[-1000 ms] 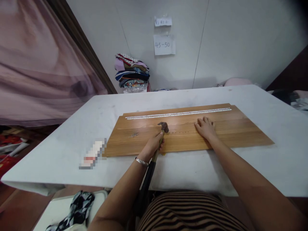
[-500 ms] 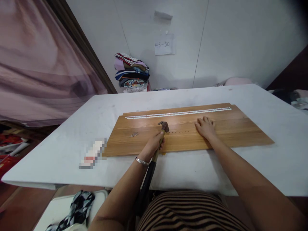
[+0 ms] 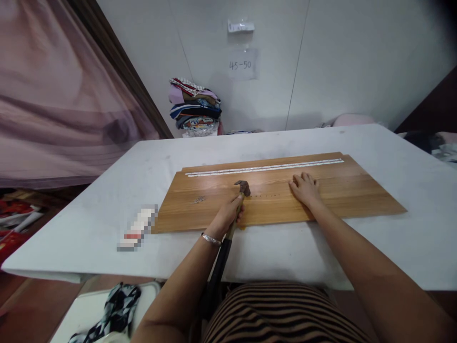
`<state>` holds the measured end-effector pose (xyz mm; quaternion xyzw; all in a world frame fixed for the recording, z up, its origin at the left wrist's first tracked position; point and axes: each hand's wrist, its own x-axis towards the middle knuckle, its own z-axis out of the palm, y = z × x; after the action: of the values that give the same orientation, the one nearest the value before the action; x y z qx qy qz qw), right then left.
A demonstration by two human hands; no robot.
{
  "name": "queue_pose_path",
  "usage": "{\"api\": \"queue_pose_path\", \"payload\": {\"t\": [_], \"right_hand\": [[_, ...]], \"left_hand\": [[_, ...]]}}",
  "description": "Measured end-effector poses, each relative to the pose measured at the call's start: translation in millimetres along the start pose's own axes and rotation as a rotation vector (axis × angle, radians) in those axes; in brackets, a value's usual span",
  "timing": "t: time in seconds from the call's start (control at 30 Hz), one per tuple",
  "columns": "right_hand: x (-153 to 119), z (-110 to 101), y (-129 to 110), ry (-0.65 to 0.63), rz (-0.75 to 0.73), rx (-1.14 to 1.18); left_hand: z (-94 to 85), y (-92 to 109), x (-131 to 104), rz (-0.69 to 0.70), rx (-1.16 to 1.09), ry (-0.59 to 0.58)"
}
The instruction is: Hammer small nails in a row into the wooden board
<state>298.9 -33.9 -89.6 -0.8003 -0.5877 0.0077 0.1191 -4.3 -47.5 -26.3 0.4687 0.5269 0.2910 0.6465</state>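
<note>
My left hand (image 3: 230,212) is closed around the upper handle of a claw hammer (image 3: 243,187), whose head lies low over a wooden board (image 3: 339,190). The black grip end slants back toward my body. To the right, my right hand (image 3: 304,188) rests on the board with its fingers spread and nothing in them. A row of small dark dots (image 3: 266,196), perhaps nails, runs between the hammer head and that hand. Left of the hammer lies a small heap of nails (image 3: 199,200). Two pale strips with markings (image 3: 264,168) lie along the board's far side.
The board lies on a white table (image 3: 278,252). A blurred-out flat object (image 3: 137,228) sits left of the board. Folded clothes (image 3: 195,105) are piled behind the table, against the wall. Patterned cloth (image 3: 119,305) lies on a white seat at lower left.
Both hands and the hammer stay in nearly the same place; the view has shifted only very slightly.
</note>
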Motion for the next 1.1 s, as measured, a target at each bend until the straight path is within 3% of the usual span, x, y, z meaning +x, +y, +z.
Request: {"api": "queue_pose_path", "payload": {"t": [1.1], "right_hand": [[0.5, 0.1, 0.4, 0.008, -0.010, -0.014]], "left_hand": [[-0.6, 1.1, -2.3, 0.006, 0.000, -0.004]]}}
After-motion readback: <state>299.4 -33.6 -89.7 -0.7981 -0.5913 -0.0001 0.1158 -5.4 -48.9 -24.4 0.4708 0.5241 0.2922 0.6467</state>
